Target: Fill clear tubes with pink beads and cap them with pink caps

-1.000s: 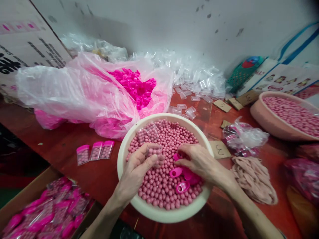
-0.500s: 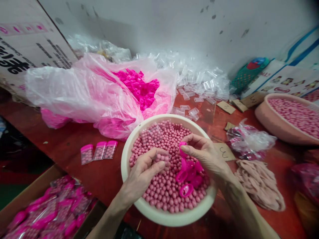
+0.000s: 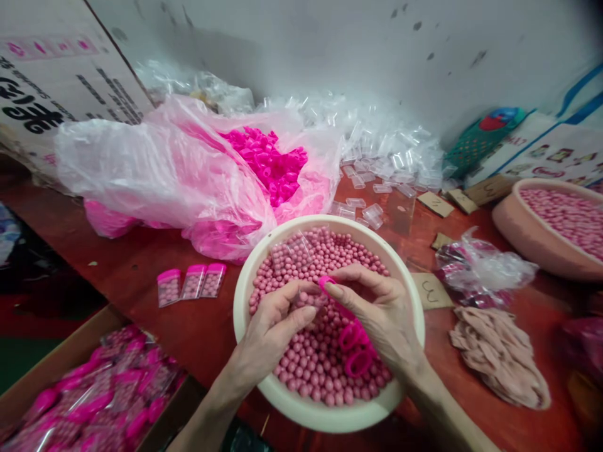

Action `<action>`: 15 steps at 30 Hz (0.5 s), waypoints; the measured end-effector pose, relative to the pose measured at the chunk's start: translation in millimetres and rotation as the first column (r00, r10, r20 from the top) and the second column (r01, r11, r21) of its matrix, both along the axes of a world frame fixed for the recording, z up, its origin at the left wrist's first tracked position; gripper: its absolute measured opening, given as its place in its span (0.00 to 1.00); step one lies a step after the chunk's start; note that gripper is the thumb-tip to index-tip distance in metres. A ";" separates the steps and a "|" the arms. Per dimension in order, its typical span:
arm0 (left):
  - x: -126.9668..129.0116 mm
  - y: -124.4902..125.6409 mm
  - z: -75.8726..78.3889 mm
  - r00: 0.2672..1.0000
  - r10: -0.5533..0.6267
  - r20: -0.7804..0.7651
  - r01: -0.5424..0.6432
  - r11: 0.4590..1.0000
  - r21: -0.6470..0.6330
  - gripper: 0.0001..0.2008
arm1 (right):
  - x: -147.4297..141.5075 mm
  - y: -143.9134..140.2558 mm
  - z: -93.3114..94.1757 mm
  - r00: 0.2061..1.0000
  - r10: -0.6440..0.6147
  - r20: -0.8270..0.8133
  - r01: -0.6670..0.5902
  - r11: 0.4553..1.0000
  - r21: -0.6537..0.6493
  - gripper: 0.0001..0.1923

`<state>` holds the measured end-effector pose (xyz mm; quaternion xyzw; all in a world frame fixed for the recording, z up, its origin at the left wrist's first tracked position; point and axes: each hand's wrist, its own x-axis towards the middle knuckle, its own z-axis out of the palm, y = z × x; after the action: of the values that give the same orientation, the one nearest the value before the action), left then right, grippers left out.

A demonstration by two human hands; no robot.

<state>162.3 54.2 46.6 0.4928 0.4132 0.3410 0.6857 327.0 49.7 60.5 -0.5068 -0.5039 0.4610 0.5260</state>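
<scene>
Left hand [image 3: 273,329]: closed around a small clear tube [image 3: 308,300] of pink balls, held over the bowl [image 3: 245,282].
Right hand [image 3: 381,314]: pinching a pink cap [image 3: 326,284] against the tube's mouth.
Risk: a crooked cap could slip, tipping balls back out.
Nearby: three filled tubes [image 3: 191,282] on the table [image 3: 141,270]; bag of caps [image 3: 268,160] behind.

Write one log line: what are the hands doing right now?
left hand: holds clear tube of beads | right hand: pinches pink cap at tube's mouth | place: over white bowl of pink beads
</scene>
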 end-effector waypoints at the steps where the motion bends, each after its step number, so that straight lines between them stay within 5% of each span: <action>1: 0.1 -0.3 -0.1 1.000 -0.007 0.005 0.007 1.000 -0.007 0.15 | -1.3 -0.8 0.3 0.996 -0.031 0.088 0.021 0.994 0.104 0.04; 4: 0.2 -0.9 -0.9 0.997 -0.027 0.069 0.032 0.998 -0.060 0.14 | -6.3 -4.0 -0.6 0.932 -0.118 0.342 -0.022 0.925 0.380 0.09; 6: -0.4 -0.9 -2.4 0.989 -0.027 0.145 0.043 0.993 -0.110 0.13 | -8.6 -6.8 -1.4 0.888 -0.115 0.444 -0.111 0.886 0.450 0.12; 9: -2.0 -0.6 -4.7 0.981 -0.030 0.192 0.060 0.987 -0.150 0.12 | -5.8 -10.2 1.2 0.887 -0.062 0.458 -0.172 0.876 0.451 0.15; 15: -2.2 -1.2 -1.4 0.997 -0.056 0.050 0.059 0.996 -0.060 0.08 | 11.0 -8.0 13.6 0.951 0.065 0.303 -0.156 0.945 0.287 0.08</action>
<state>160.1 53.0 45.1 0.4748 0.3923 0.3199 0.7200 338.0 41.7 74.1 -0.4512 -0.6688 0.3268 0.4923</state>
